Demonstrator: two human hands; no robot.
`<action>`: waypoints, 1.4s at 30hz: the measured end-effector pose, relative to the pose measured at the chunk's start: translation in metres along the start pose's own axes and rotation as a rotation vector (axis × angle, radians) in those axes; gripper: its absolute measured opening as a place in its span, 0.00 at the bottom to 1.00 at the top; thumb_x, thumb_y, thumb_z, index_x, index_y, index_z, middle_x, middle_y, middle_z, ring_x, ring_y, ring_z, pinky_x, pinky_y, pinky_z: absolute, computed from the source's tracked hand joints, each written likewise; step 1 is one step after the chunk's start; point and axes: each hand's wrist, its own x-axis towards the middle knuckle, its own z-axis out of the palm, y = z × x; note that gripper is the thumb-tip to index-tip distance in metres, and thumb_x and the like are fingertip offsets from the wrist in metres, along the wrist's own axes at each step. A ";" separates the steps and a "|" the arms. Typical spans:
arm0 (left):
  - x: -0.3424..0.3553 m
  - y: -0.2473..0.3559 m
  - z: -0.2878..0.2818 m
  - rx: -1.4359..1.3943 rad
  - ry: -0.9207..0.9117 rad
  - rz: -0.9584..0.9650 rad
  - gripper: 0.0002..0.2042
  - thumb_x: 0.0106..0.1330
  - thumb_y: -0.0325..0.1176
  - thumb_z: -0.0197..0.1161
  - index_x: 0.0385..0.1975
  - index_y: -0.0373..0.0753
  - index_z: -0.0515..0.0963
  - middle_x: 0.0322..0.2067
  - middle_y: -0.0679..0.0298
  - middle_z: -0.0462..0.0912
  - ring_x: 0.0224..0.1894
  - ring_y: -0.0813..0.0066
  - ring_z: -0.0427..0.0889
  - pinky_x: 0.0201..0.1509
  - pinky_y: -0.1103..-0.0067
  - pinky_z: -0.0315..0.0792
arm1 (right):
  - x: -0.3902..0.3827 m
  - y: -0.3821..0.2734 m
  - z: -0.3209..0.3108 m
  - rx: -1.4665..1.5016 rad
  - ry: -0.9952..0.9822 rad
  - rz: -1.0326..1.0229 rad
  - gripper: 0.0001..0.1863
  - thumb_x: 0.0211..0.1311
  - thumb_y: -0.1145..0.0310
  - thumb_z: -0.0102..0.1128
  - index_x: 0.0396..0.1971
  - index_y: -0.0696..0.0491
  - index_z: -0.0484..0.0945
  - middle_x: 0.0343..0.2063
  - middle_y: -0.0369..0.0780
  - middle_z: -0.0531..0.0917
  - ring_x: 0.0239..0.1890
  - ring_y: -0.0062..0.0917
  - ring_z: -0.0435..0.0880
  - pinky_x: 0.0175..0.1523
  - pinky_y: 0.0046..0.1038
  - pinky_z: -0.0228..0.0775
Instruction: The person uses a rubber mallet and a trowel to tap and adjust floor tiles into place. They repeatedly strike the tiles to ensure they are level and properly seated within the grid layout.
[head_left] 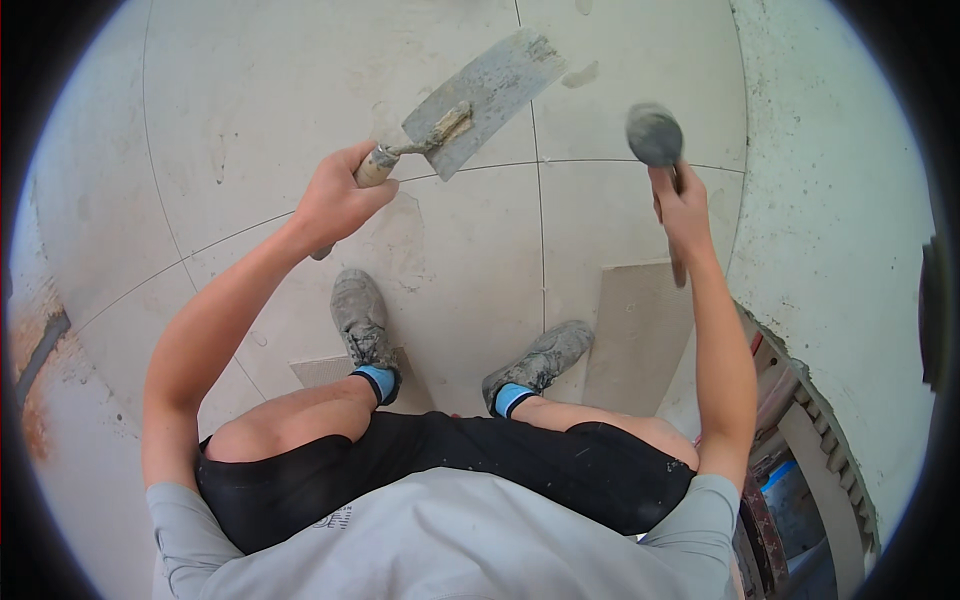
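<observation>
My left hand [345, 200] is closed round the wooden handle of a trowel [490, 95]. Its broad metal blade, smeared with dried mortar, points up and to the right over the floor tiles [450, 220]. Off to the right, my right hand [686, 208] grips a rubber mallet [655, 135] by its handle. The dark round mallet head is slightly blurred and hangs over the tiles near the right wall. Whether it touches the floor I cannot tell.
A cut tile piece [640, 335] lies right of my right shoe [540, 365]. Another ridged piece [320, 372] sits by my left shoe [362, 315]. A pale wall [820, 180] bounds the right side, with a rough-edged opening [800, 480] at lower right holding stacked materials.
</observation>
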 end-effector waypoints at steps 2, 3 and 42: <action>0.001 -0.001 0.004 -0.018 0.012 -0.024 0.08 0.59 0.31 0.63 0.27 0.38 0.71 0.21 0.72 0.71 0.25 0.86 0.68 0.28 0.80 0.65 | -0.018 0.016 -0.003 0.049 0.034 0.080 0.14 0.67 0.61 0.60 0.42 0.57 0.76 0.19 0.30 0.73 0.19 0.13 0.69 0.25 0.21 0.63; 0.005 0.000 0.006 -0.027 0.011 -0.029 0.07 0.59 0.31 0.63 0.27 0.38 0.71 0.21 0.72 0.71 0.25 0.86 0.68 0.29 0.81 0.65 | -0.026 0.029 -0.003 0.073 0.059 0.122 0.14 0.66 0.61 0.60 0.40 0.58 0.76 0.19 0.29 0.72 0.18 0.12 0.68 0.23 0.20 0.62; 0.012 0.002 -0.020 -0.253 0.230 -0.072 0.10 0.58 0.35 0.64 0.30 0.38 0.72 0.25 0.68 0.74 0.28 0.81 0.75 0.35 0.78 0.68 | 0.060 -0.019 0.132 -1.211 -0.516 -0.369 0.10 0.54 0.69 0.55 0.31 0.55 0.84 0.35 0.48 0.86 0.40 0.44 0.85 0.44 0.41 0.77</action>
